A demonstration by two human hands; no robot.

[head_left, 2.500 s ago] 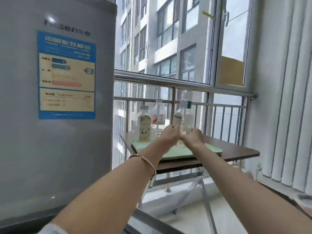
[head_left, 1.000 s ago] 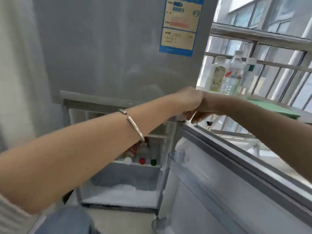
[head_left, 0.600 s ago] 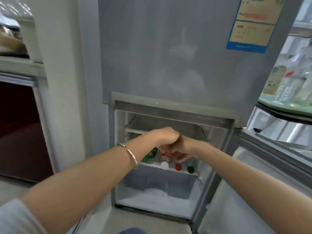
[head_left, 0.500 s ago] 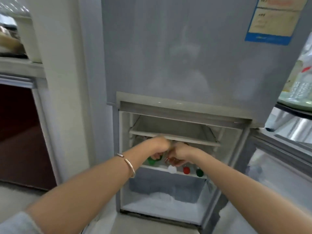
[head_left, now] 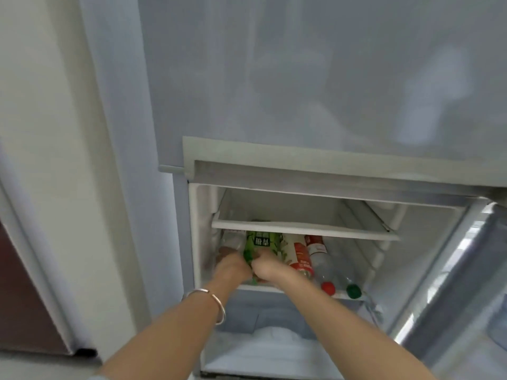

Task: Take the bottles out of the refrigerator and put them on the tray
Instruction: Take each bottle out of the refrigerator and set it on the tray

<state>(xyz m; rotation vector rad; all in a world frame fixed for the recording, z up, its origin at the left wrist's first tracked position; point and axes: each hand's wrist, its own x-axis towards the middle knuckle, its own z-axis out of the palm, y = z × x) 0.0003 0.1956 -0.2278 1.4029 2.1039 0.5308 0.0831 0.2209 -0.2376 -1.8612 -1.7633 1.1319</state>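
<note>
Bottles (head_left: 323,263) left in the refrigerator (head_left: 301,78) lie on their sides on the middle shelf (head_left: 341,295), caps forward. In the last half second both hands have gone from the shelf lip to deeper inside, so the next pick looks started, with nothing lifted and the tray out of view. Right hand (head_left: 264,267) curls onto the green-labelled bottle (head_left: 263,242); left hand (head_left: 232,266) sits against its other side, grip hidden, cannot tell. White characters on the green label and the red-labelled bottle (head_left: 300,256) are too blurred to read.

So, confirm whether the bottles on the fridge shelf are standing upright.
No: the red-capped bottle and green-capped bottle lie on their sides on the shelf, caps facing out.
</note>
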